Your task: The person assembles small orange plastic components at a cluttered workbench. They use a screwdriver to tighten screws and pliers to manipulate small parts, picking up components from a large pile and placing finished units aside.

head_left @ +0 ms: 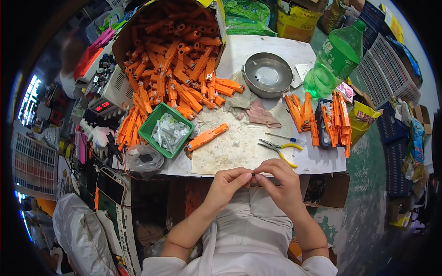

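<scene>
At the table point(246, 50), both hands point(282, 181) pinch a dark piece point(253, 174).

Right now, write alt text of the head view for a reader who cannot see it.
A person's left hand and right hand pinch a tiny dark part before a cluttered white table. On it are yellow-handled pliers, a green bin of pale plastic pieces, a metal bowl and a heap of orange parts.

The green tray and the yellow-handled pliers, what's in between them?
In the head view, one orange piece lies next to the green tray, then stained pale sheet reaches toward the yellow-handled pliers.
</scene>
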### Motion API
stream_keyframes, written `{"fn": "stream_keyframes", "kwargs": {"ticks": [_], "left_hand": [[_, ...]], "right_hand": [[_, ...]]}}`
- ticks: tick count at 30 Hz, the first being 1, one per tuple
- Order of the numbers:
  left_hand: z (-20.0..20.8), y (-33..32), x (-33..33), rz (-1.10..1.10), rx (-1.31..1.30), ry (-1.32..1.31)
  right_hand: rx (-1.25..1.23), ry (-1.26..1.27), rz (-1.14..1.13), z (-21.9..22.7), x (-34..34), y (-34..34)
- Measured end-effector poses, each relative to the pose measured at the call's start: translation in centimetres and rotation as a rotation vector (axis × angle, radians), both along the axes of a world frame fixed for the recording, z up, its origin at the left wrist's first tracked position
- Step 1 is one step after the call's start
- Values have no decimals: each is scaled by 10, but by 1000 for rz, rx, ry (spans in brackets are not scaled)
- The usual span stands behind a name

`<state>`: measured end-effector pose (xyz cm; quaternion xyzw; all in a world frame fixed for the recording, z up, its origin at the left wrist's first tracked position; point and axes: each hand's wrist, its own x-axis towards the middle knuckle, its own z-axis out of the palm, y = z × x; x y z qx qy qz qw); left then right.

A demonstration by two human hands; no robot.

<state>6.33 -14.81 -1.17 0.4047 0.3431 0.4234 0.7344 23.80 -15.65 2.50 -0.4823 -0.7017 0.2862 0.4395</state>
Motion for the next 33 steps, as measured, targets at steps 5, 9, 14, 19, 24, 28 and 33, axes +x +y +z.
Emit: {"fn": "stream_keyframes", "kwargs": {"ticks": [5,9,14,19,24,28,33], "left_hand": [[2,-3,-3,-24,14,31],[7,-5,-2,-26,0,39],[13,-8,-3,-28,15,128],[10,-8,-5,-32,17,131],[13,-10,-4,10,-12,148],[14,-9,-5,6,-8,163],[12,-9,-5,0,3,163]], "right_hand": [[-106,88,16,2,0,-3],[-173,150,35,-1,3,-5],[-203,169,45,1,3,-6],[-246,197,35,3,-2,-8],[-277,225,51,2,-2,-7],[-249,201,78,-1,0,-6],[-313,255,84,-2,0,-5]]}}
